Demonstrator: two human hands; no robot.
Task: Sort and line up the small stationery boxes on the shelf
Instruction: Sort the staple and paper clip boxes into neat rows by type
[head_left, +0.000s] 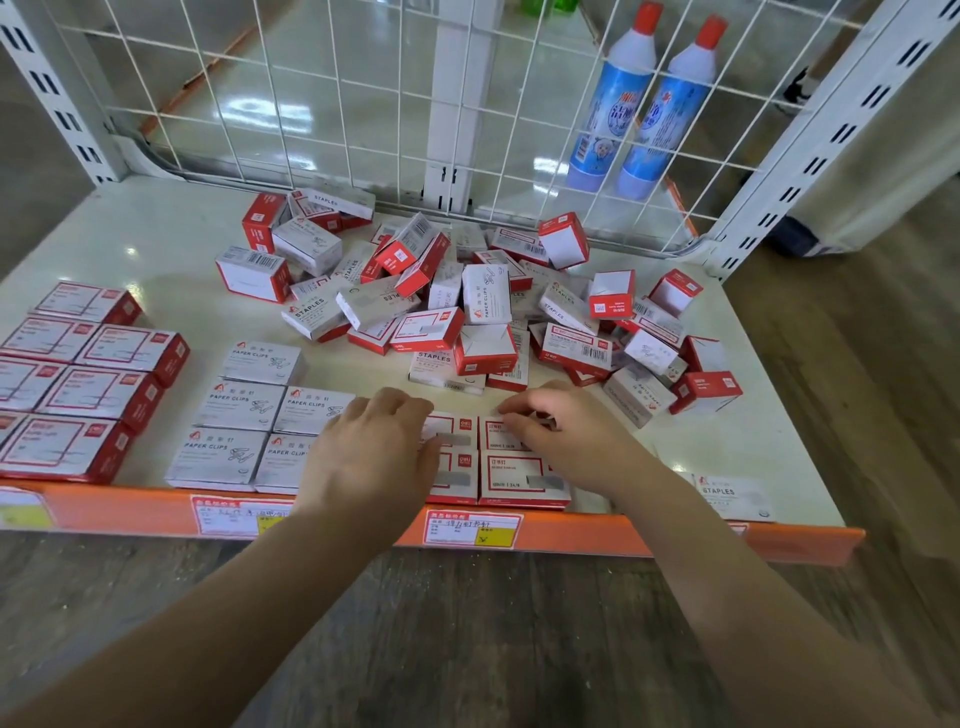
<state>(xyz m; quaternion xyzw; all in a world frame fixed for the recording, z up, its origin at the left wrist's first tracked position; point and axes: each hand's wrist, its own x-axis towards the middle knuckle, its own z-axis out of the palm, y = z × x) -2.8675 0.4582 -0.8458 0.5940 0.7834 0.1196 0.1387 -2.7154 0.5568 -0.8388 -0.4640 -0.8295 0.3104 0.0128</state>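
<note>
A loose heap of small red and white stationery boxes lies at the middle and back of the shelf. Neat rows stand near the front: red-bordered boxes at far left, grey paper clip boxes beside them, and a block of red-framed staple boxes at the front centre. My left hand rests flat on the left side of that block. My right hand lies on its right rear box, fingers bent over the top edge. One staples box lies alone at front right.
A white wire mesh panel closes the back of the shelf. Two blue and white bottles with red caps stand behind it at right. An orange front rail carries price labels. Wooden floor shows below.
</note>
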